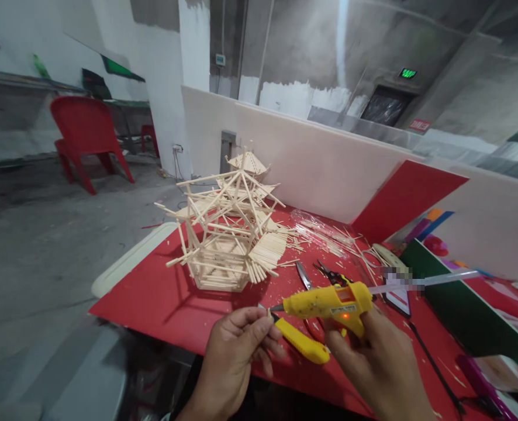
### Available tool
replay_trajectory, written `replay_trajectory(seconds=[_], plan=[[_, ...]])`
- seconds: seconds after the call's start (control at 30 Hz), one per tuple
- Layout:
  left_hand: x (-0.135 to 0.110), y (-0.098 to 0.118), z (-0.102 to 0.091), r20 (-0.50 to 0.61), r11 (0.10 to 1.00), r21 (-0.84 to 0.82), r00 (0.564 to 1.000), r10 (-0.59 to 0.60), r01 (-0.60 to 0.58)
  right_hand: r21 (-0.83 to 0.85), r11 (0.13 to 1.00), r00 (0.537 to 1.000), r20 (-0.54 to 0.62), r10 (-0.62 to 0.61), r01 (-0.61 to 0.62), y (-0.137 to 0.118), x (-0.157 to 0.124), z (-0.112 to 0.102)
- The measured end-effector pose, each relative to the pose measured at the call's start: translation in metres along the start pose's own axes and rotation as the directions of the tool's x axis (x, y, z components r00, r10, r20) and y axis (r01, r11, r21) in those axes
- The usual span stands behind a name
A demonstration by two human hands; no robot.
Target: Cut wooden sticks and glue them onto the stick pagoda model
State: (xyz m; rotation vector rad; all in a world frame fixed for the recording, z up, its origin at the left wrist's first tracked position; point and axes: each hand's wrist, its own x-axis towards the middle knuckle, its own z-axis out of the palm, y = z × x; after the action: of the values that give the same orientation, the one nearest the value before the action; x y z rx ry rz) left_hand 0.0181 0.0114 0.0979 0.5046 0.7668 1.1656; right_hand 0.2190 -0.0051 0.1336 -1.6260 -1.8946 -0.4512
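In my right hand (373,356) is a yellow hot glue gun (324,303), its small orange light lit and a long clear glue stick (443,279) sticking out of its back. The nozzle points left, right at the fingertips of my left hand (241,345). Thumb and forefinger there pinch a small wooden stick (268,314), mostly hidden by the fingers. Just beyond the hands stands a pagoda-like model (221,251) built of thin wooden sticks, its lower roof partly covered. A yellow utility knife (303,340) lies on the red tabletop (154,298) beneath the glue gun.
Scissors (303,275) and black-handled cutters (331,273) lie behind the glue gun. Loose sticks and a plastic bag (323,231) are spread near the white partition (303,158). A phone (397,295) and a dark cable (434,362) are at the right. A red chair (83,126) stands far left.
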Motion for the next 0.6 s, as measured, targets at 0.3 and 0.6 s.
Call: replay_trajectory(seconds=[0.3,0.6], plan=[[-0.0001,-0.0006,0.0011,-0.009,1.000,0.028,1.000,0.009,-0.009,0.031,1.000,1.000,-0.004,-0.005,0.005,0.0002,-0.0002,-0.0016],[0.0014,-0.0018,0.0013,-0.025,0.997,0.079,0.999,0.028,-0.026,0.060,0.998,1.000,-0.015,-0.016,0.017,0.0016,0.0001,-0.0011]])
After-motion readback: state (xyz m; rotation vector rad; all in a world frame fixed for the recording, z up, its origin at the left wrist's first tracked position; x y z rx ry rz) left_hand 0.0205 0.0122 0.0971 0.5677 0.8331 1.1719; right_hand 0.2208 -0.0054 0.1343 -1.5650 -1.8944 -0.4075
